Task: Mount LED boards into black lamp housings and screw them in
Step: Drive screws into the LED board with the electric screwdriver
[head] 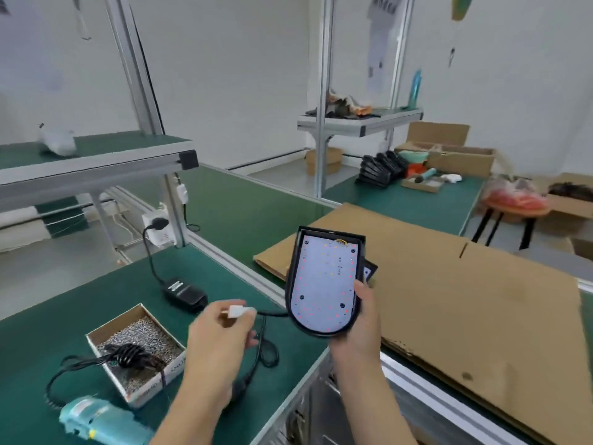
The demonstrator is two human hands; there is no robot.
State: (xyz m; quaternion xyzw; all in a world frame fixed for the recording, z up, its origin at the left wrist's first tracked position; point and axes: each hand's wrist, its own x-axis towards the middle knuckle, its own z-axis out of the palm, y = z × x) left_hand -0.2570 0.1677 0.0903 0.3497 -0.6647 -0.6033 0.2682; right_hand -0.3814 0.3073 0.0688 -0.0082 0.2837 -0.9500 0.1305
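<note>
Above bench edge | right hand (361, 322) grip: lamp housing (324, 281) | left hand (218, 335) grip: white connector (236, 312)

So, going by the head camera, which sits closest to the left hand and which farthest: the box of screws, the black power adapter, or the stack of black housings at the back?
From the left hand:
1. Box of screws, just to its left on the green bench.
2. Black power adapter, a bit beyond, up and left.
3. Stack of black housings, far off on the back bench, to the right.

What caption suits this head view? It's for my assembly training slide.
Right hand holds a black lamp housing with LED board fitted; left hand pinches a white connector.
</note>
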